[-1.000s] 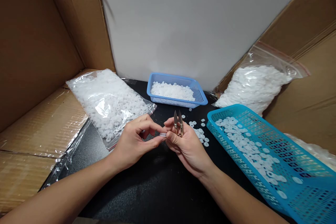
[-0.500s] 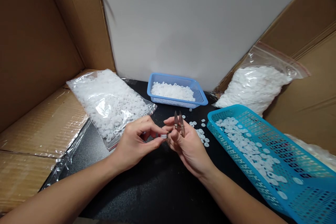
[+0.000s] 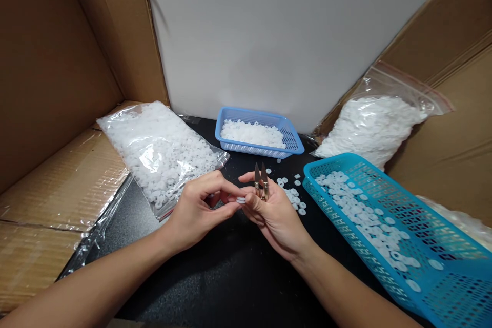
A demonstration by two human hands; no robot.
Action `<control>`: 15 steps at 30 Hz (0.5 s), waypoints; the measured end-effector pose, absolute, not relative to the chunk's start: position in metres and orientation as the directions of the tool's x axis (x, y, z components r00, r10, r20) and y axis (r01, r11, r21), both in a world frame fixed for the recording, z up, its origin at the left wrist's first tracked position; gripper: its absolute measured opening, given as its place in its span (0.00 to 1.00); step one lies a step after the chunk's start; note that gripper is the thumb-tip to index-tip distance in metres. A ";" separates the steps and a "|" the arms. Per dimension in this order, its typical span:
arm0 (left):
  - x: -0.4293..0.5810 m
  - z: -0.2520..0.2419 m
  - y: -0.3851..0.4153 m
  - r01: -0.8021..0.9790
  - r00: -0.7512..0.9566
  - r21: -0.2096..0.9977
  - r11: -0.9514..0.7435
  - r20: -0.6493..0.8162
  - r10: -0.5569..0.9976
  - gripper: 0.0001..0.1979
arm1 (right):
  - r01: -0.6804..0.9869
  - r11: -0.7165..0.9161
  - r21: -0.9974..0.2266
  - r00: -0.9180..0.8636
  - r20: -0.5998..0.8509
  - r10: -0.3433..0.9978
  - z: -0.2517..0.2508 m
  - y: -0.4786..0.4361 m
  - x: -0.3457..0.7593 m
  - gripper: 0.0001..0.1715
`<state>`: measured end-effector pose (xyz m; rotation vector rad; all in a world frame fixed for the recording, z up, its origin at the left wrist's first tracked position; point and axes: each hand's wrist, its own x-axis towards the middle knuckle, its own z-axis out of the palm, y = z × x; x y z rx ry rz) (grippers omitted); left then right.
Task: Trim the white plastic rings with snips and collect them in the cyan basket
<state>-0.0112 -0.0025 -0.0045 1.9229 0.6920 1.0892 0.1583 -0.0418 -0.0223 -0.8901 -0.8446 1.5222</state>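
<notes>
Between the thumb and index finger of my left hand (image 3: 202, 202) is a small white plastic ring piece (image 3: 241, 200), seen edge-on. My right hand (image 3: 274, 210) meets it from the other side, its thumb and fingertips touching or nearly touching the piece. Thread snips (image 3: 261, 182) are held in that same right hand, their two pointed blades upward and apart. Just beyond the right hand, loose white rings (image 3: 294, 197) lie on the black tabletop (image 3: 230, 277).
A blue basket (image 3: 259, 152) of small white rings stands at the back. To the right is a long turquoise basket (image 3: 334, 210) with larger white discs. Clear bags of white pieces lie left (image 3: 161, 148) and right (image 3: 369, 123). Cardboard walls (image 3: 46, 51) flank the table.
My right thumb has come forward against the white piece, and the snips have turned slightly in my right hand. My left hand has hardly moved.
</notes>
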 end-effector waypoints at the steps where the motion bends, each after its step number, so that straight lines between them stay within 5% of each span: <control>1: -0.011 -0.005 -0.002 0.063 0.475 0.857 -0.511 0.424 0.771 0.05 | -0.439 -0.109 -0.892 -0.084 -0.080 0.993 -0.023 -0.042 0.159 0.33; 7: -0.013 -0.007 -0.004 0.059 0.528 0.968 -0.242 0.175 0.831 0.09 | -0.239 0.088 -0.967 0.047 0.079 0.996 -0.020 -0.044 0.160 0.24; 15: -0.010 -0.001 -0.002 -0.114 0.551 0.993 -0.018 0.078 0.831 0.12 | -0.006 0.311 -0.951 0.054 0.310 0.949 -0.014 -0.047 0.168 0.12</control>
